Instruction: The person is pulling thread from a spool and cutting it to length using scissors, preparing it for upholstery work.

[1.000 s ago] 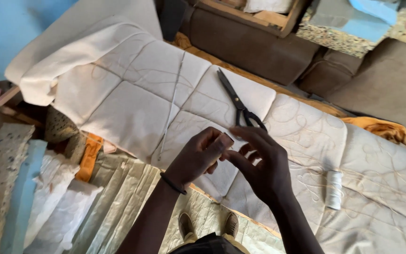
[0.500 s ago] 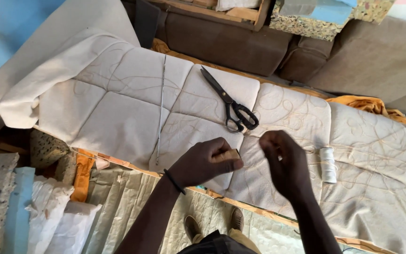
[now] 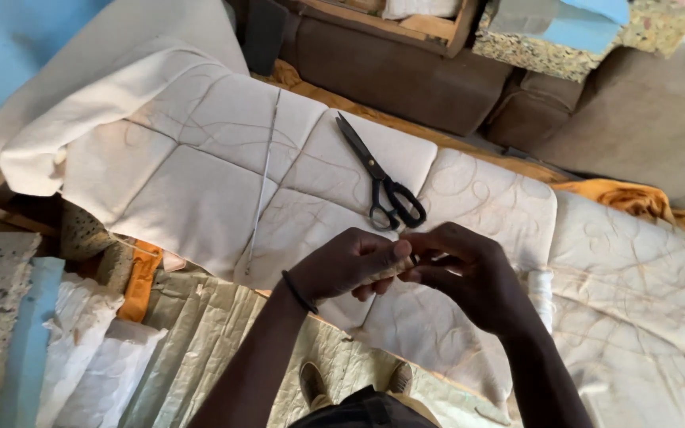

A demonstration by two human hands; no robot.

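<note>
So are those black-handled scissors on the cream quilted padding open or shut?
Shut: the black-handled scissors lie flat, blades together in one point, handle loops side by side.

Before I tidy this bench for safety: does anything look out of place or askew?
The black scissors lie loose and slanted on the quilted cream padding, just beyond both hands. The padding's far-left end is folded over. Nothing looks spilled or damaged.

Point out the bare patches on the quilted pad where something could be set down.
Free: the panels left of the scissors, toward the folded edge, and the far-right panels by the orange cloth. Crowded: the middle, where the left hand and right hand meet below the scissors.
</note>
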